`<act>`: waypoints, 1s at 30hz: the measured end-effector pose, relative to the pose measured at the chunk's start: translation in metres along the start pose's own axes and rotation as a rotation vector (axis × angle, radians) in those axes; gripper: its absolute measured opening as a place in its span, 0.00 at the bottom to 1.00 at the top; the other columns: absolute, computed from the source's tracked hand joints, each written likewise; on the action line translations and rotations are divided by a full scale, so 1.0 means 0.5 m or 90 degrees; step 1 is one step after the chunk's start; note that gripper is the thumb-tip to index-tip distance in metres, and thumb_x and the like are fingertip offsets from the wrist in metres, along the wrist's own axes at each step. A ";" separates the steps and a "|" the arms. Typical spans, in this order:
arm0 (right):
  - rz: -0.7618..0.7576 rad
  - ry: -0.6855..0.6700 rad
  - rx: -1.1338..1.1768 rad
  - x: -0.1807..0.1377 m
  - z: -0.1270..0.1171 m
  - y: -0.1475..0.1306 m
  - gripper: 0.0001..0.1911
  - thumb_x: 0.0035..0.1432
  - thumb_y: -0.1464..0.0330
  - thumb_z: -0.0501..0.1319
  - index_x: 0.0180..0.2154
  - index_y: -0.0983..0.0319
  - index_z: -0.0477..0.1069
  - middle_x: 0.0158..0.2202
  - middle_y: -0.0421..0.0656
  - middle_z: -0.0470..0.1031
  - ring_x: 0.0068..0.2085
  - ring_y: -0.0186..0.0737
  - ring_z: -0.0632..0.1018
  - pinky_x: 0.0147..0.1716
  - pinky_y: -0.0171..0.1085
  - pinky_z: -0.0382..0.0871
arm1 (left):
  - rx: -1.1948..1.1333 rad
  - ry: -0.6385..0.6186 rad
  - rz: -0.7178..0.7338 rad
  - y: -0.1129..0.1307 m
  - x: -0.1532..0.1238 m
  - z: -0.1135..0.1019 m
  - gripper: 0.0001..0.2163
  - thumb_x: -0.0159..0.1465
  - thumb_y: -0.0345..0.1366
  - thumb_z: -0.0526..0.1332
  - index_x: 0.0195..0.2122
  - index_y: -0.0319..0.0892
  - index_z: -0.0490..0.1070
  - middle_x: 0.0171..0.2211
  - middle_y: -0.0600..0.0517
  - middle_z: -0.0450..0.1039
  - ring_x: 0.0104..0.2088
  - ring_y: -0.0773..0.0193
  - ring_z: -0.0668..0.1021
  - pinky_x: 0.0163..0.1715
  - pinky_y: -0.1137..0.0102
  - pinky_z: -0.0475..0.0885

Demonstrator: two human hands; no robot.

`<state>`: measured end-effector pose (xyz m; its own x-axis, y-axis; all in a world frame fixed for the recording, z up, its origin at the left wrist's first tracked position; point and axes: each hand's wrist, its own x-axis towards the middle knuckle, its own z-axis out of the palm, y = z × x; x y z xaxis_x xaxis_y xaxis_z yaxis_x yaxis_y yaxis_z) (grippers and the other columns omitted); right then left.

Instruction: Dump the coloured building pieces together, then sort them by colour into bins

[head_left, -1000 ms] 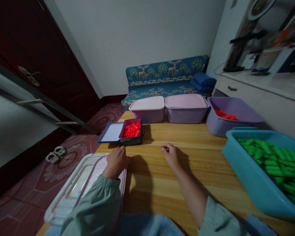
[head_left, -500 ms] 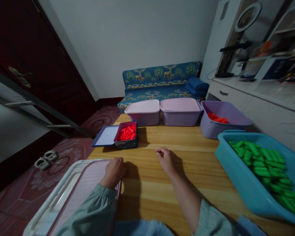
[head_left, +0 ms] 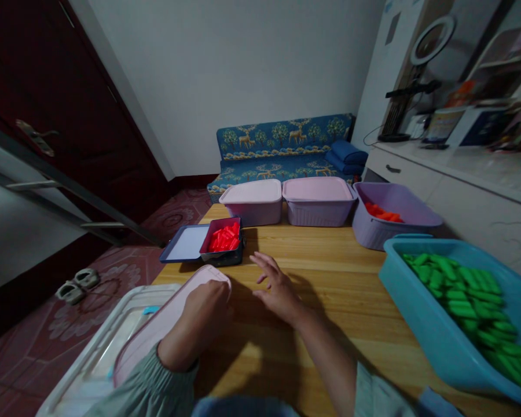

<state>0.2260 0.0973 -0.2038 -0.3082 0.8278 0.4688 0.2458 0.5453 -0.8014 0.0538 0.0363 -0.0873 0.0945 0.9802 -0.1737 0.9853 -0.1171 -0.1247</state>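
Observation:
My left hand (head_left: 208,310) is closed on the right edge of a pink plastic lid (head_left: 173,315). The lid is tilted, lifted partly off the white translucent box lid (head_left: 108,336) beneath it at the left. My right hand (head_left: 274,288) hovers over the wooden table (head_left: 330,301), fingers spread and holding nothing, a short way right of the pink lid. Just beyond both hands stands an open dark tin box (head_left: 223,255) with red pieces (head_left: 224,237) in it, its hinged lid (head_left: 183,242) laid out to the left.
Two pink-lidded purple bins (head_left: 258,211) line the table's far edge. Beside them, an open purple bin (head_left: 373,229) holds orange-red pieces. A large teal bin (head_left: 421,313) of green pieces (head_left: 464,289) is at the right. Behind is a blue patterned sofa (head_left: 282,145).
My left hand has raised and tilted the pink lid, shifting it rightward off the white one. My right hand has moved left toward it and its fingers have spread.

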 end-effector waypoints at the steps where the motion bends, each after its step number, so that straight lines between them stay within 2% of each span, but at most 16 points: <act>1: -0.039 -0.041 0.006 0.002 0.001 -0.012 0.38 0.52 0.76 0.62 0.63 0.47 0.59 0.66 0.43 0.59 0.39 0.34 0.77 0.41 0.38 0.74 | 0.002 0.009 0.018 0.012 -0.008 -0.009 0.12 0.55 0.27 0.54 0.36 0.35 0.75 0.35 0.37 0.79 0.36 0.48 0.81 0.34 0.62 0.72; 3: -0.113 -0.088 0.018 0.008 0.001 -0.027 0.28 0.57 0.73 0.61 0.58 0.48 0.66 0.63 0.42 0.64 0.47 0.38 0.77 0.48 0.40 0.72 | 0.004 0.026 0.066 0.036 -0.021 -0.022 0.13 0.55 0.26 0.53 0.37 0.36 0.75 0.34 0.37 0.79 0.35 0.49 0.81 0.33 0.63 0.71; 5: -0.181 -0.090 0.025 0.013 -0.005 -0.031 0.15 0.61 0.70 0.58 0.49 0.52 0.74 0.54 0.42 0.74 0.50 0.40 0.76 0.50 0.40 0.70 | -0.003 0.050 0.111 0.053 -0.030 -0.029 0.13 0.54 0.24 0.53 0.36 0.38 0.75 0.33 0.39 0.79 0.33 0.51 0.81 0.31 0.64 0.71; 6: -0.208 -0.075 0.025 0.015 -0.010 -0.030 0.11 0.63 0.69 0.57 0.44 0.54 0.75 0.48 0.43 0.77 0.49 0.40 0.77 0.49 0.40 0.70 | -0.013 0.069 0.121 0.058 -0.034 -0.033 0.13 0.54 0.23 0.53 0.35 0.38 0.74 0.31 0.41 0.78 0.31 0.52 0.81 0.29 0.65 0.70; 8: -0.235 -0.013 0.021 0.016 -0.027 -0.031 0.09 0.65 0.67 0.55 0.38 0.56 0.75 0.39 0.43 0.79 0.43 0.40 0.78 0.44 0.39 0.71 | -0.055 0.137 0.119 0.063 -0.039 -0.045 0.10 0.53 0.24 0.55 0.31 0.40 0.73 0.28 0.45 0.77 0.28 0.56 0.79 0.27 0.68 0.69; 10: -0.207 0.084 0.000 0.015 -0.048 -0.033 0.11 0.65 0.63 0.55 0.35 0.58 0.74 0.34 0.43 0.78 0.38 0.39 0.77 0.40 0.38 0.70 | -0.137 0.260 0.121 0.065 -0.040 -0.063 0.07 0.55 0.25 0.56 0.31 0.41 0.72 0.27 0.48 0.75 0.25 0.61 0.77 0.25 0.70 0.68; 13: -0.076 0.258 -0.056 0.012 -0.082 -0.036 0.11 0.62 0.60 0.59 0.33 0.59 0.72 0.28 0.41 0.75 0.31 0.37 0.74 0.32 0.35 0.67 | -0.320 0.532 0.164 0.075 -0.030 -0.086 0.05 0.60 0.27 0.58 0.34 0.42 0.71 0.31 0.52 0.73 0.25 0.68 0.75 0.27 0.74 0.69; 15: 0.026 0.384 -0.059 0.010 -0.102 -0.032 0.13 0.61 0.58 0.60 0.31 0.60 0.70 0.24 0.38 0.71 0.26 0.34 0.70 0.27 0.33 0.64 | -0.441 0.702 0.176 0.093 -0.008 -0.075 0.05 0.61 0.26 0.58 0.36 0.42 0.70 0.32 0.53 0.71 0.28 0.70 0.74 0.29 0.76 0.71; 16: 0.068 0.439 -0.039 0.010 -0.112 -0.029 0.14 0.60 0.57 0.60 0.31 0.61 0.69 0.23 0.37 0.69 0.24 0.33 0.69 0.25 0.32 0.63 | -0.495 0.757 0.166 0.106 0.008 -0.059 0.06 0.61 0.26 0.58 0.37 0.41 0.70 0.32 0.53 0.71 0.29 0.70 0.74 0.30 0.76 0.72; 17: 0.102 0.489 -0.009 0.009 -0.121 -0.027 0.15 0.60 0.56 0.60 0.31 0.61 0.68 0.21 0.35 0.67 0.22 0.31 0.67 0.23 0.32 0.62 | -0.545 0.770 0.169 0.122 0.028 -0.035 0.06 0.61 0.25 0.57 0.38 0.41 0.69 0.33 0.53 0.70 0.31 0.69 0.74 0.30 0.76 0.72; 18: 0.129 0.536 0.028 0.010 -0.131 -0.024 0.15 0.60 0.55 0.59 0.30 0.61 0.67 0.20 0.34 0.65 0.21 0.31 0.66 0.22 0.31 0.61 | -0.590 0.740 0.163 0.139 0.049 -0.005 0.08 0.61 0.24 0.57 0.39 0.41 0.69 0.34 0.52 0.70 0.32 0.69 0.74 0.29 0.77 0.72; 22: 0.169 0.674 0.178 0.036 -0.191 -0.026 0.16 0.57 0.55 0.61 0.29 0.60 0.63 0.18 0.31 0.62 0.19 0.29 0.66 0.19 0.29 0.64 | -0.670 0.531 0.136 0.199 0.135 0.133 0.15 0.59 0.22 0.54 0.46 0.42 0.68 0.42 0.48 0.70 0.32 0.69 0.75 0.28 0.76 0.73; 24: 0.187 0.720 0.237 0.068 -0.245 -0.032 0.14 0.55 0.58 0.61 0.28 0.60 0.62 0.19 0.31 0.61 0.18 0.27 0.65 0.18 0.28 0.66 | -0.675 0.475 0.133 0.214 0.165 0.187 0.18 0.58 0.22 0.55 0.49 0.43 0.67 0.47 0.47 0.70 0.35 0.67 0.76 0.35 0.71 0.75; 27: 0.252 0.802 0.265 0.131 -0.355 -0.040 0.09 0.57 0.67 0.59 0.27 0.60 0.60 0.19 0.31 0.60 0.18 0.26 0.64 0.17 0.28 0.68 | -0.695 0.446 0.101 0.214 0.189 0.228 0.18 0.58 0.22 0.56 0.49 0.42 0.68 0.48 0.46 0.69 0.39 0.64 0.76 0.41 0.66 0.75; 30: 0.378 0.856 0.183 0.181 -0.472 -0.038 0.05 0.59 0.75 0.54 0.31 0.61 0.61 0.21 0.32 0.62 0.19 0.26 0.66 0.17 0.27 0.67 | -0.708 0.433 0.076 0.205 0.196 0.236 0.15 0.59 0.22 0.55 0.45 0.41 0.70 0.45 0.46 0.70 0.43 0.62 0.76 0.45 0.65 0.73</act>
<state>0.4101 0.1927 -0.0585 0.8614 0.5003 -0.0878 -0.2048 0.1840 -0.9614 0.1473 0.1016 -0.2324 -0.0810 0.8954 0.4379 0.5246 -0.3352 0.7826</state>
